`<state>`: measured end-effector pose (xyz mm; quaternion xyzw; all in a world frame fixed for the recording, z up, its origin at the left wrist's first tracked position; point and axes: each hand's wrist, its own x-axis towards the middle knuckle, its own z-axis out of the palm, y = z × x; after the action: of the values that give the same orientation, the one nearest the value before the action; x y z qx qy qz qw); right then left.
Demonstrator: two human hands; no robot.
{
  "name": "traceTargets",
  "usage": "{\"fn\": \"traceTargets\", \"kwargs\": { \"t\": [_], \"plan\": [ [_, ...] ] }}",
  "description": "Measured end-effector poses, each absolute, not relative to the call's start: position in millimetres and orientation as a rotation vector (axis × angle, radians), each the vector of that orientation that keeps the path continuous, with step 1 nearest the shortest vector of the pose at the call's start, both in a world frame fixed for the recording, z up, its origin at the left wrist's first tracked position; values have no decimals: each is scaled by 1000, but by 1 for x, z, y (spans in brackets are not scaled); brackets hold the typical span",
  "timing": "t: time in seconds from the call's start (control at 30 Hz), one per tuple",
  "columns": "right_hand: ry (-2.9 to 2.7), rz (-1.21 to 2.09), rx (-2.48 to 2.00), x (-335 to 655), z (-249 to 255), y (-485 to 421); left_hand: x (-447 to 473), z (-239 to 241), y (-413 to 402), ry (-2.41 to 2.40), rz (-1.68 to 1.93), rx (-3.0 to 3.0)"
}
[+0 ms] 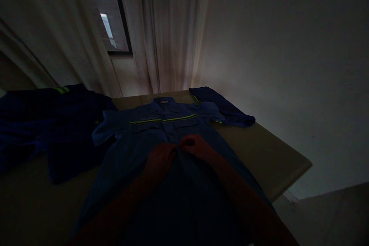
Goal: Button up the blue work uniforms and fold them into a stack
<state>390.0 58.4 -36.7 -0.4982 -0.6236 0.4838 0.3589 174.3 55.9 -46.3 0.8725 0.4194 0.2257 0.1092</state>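
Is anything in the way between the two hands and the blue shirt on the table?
Nothing visible is. The left hand and the right hand both rest directly on the front of the blue shirt, close together near its middle. The picture is too dark to tell whether the fingers pinch the cloth.

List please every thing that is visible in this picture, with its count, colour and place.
work shirt: 1, dark blue with a yellow-green stripe across the chest, spread flat at the middle of the table, front up
pile of clothes: 1, dark blue with a bit of yellow-green, on the table at the left
table: 1, tan, fills the lower half of the picture
curtain: 1, pale, hangs behind the table
window: 1, dark frame, upper left, partly covered by the curtain
wall: 1, pale, at the right
left hand: 1, rests on the shirt front at the middle
right hand: 1, on the shirt front beside the left hand
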Motion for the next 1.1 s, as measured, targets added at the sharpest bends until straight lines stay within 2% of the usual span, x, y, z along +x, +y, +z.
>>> {"fn": "traceTargets", "kwargs": {
  "t": [0.17,0.53,0.73,0.93,1.1],
  "plan": [
    [-1653,1216,-1310,391,-37,58,176,-43,54,1285,546,2709],
    [-1724,1222,-1290,393,-39,61,175,-41,48,1149,577,3032],
    [-1817,1043,-1313,386,-33,56,172,-41,55,1118,784,2564],
    [-1889,969,-1291,380,-26,50,170,-36,67,1042,638,2096],
    [-1944,937,-1353,378,-22,47,168,-39,73,1001,572,2020]
  ]
}}
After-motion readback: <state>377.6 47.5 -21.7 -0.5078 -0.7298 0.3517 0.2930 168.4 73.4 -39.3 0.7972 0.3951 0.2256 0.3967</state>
